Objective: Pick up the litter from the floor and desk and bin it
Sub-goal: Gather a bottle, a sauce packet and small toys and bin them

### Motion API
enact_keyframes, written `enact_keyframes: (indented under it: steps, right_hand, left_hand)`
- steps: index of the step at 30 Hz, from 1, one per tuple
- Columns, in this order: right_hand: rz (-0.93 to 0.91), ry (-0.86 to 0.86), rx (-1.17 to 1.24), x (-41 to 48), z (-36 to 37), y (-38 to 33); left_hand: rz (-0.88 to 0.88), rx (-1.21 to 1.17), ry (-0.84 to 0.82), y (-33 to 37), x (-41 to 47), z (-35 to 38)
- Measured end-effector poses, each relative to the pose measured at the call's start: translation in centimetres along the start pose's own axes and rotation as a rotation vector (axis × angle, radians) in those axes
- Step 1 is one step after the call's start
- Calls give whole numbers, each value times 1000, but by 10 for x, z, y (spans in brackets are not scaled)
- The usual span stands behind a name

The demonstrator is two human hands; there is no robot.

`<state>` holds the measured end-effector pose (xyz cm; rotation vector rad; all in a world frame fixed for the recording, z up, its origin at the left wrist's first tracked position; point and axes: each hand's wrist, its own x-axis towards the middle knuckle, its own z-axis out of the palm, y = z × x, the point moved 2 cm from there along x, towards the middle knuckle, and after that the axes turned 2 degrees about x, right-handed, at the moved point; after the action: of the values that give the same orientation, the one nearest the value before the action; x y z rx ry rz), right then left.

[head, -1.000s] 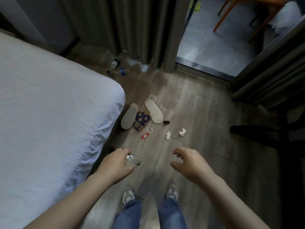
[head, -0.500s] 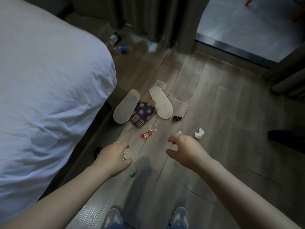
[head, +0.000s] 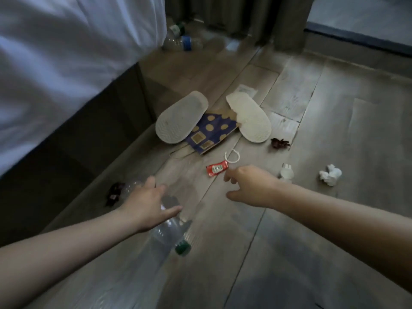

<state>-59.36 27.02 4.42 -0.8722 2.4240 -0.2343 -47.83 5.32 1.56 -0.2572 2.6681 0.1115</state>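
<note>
Litter lies scattered on the wooden floor. My left hand (head: 147,206) grips a clear plastic bottle (head: 166,233) whose green cap (head: 182,248) points down. My right hand (head: 249,186) is empty with fingers apart, its fingertips just right of a red sachet (head: 217,171). A white plastic ring (head: 231,157) lies just beyond the sachet. A small white scrap (head: 287,173) and a crumpled tissue (head: 331,175) lie right of that hand. A dark red wrapper (head: 279,143) and a blue dotted paper bag (head: 211,134) lie farther out.
Two pale slippers (head: 181,118) (head: 249,119) lie sole-up on the bag. The white bed (head: 55,63) fills the left, with a dark wrapper (head: 114,192) at its base. Two more bottles (head: 180,42) lie by the curtain (head: 223,14). Paper scraps (head: 245,90) lie beyond the slippers.
The view has dropped closer to the floor. Both hands have reached forward and down; my right hand has come close to the red sachet, and the bottle has stayed in my left hand.
</note>
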Motion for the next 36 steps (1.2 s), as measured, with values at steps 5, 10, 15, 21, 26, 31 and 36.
enact_keyframes:
  steps: [5, 10, 15, 21, 26, 31, 36]
  right_hand:
    - [20, -56, 41, -26, 12, -10]
    - [38, -63, 18, -29, 14, -3]
    - [58, -65, 26, -28, 10, -4]
    - [23, -117, -3, -22, 26, -7]
    - [39, -130, 17, -16, 31, -7]
    - [35, -161, 27, -1, 35, -10]
    - [-37, -152, 27, 26, 39, -34]
  left_hand:
    - [-42, -27, -30, 7, -10, 11]
    - [-131, -55, -31, 9, 8, 13]
    - [-203, -81, -71, 5, 3, 28]
    - [-143, -259, 63, 2, 3, 49]
    - [-130, -415, 163, -13, -1, 51]
    - [-289, -604, 190, -36, -8, 54]
    - [-435, -620, 201, -71, -42, 59]
